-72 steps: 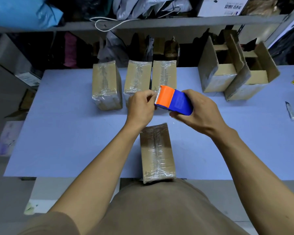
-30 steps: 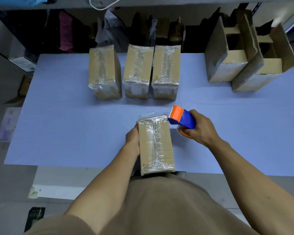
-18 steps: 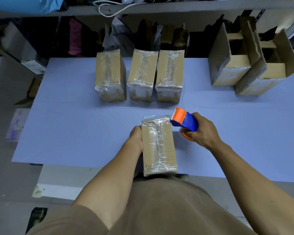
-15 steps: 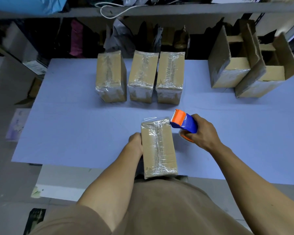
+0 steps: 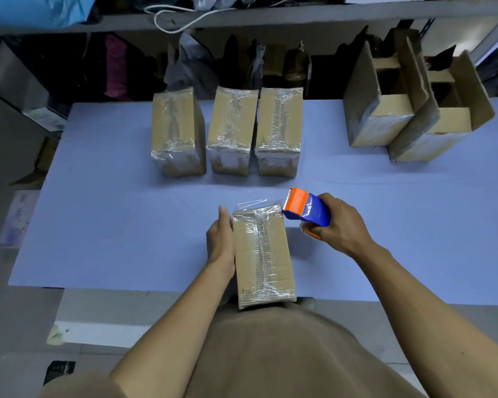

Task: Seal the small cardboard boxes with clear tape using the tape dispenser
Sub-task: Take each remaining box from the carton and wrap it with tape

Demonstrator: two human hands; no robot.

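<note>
a pale blue table [image 5: 104, 219] carries everything. at its far right stand two open cardboard boxes [image 5: 414, 110], flaps up. at the far middle three taped boxes [image 5: 227, 130] sit side by side. the small cardboard box [image 5: 262, 254] being sealed lies at the near edge, touching the person's body, clear tape running along its top. the left hand [image 5: 220, 242] lies flat against its left side, fingers straight. the right hand [image 5: 339, 228] grips the blue and orange tape dispenser [image 5: 304, 208], its orange head at the box's far right corner

No text, label or number is clear enough to read.
</note>
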